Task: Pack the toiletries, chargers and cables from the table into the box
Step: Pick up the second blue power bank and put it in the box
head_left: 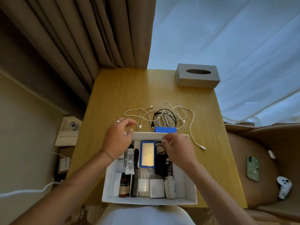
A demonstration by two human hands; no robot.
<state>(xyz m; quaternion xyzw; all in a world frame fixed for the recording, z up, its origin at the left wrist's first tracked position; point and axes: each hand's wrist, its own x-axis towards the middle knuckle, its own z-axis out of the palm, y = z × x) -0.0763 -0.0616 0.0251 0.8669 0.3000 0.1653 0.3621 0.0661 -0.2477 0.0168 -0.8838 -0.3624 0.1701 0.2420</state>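
A white cardboard box [110, 181] stands at the near edge of the wooden table [116, 98]. It holds a white tube [129, 161], a black comb [136, 176], a brown bottle [124, 186], a blue-framed mirror [147, 154], white chargers [156, 187] and a black adapter [160, 163]. Behind the box lies a tangle of white and black cables [165, 118] next to a blue block [165, 129]. My left hand [117, 138] hovers over the box's far left corner, fingers apart. My right hand [177, 150] is above the box's far wall, fingers curled, holding nothing that I can see.
A grey tissue box [197, 75] sits at the table's far right. Curtains hang behind. A brown armchair at the right carries a green phone [252, 168], a white controller [284, 186] and a small white case [271, 154]. A wall socket [73, 125] is left of the table.
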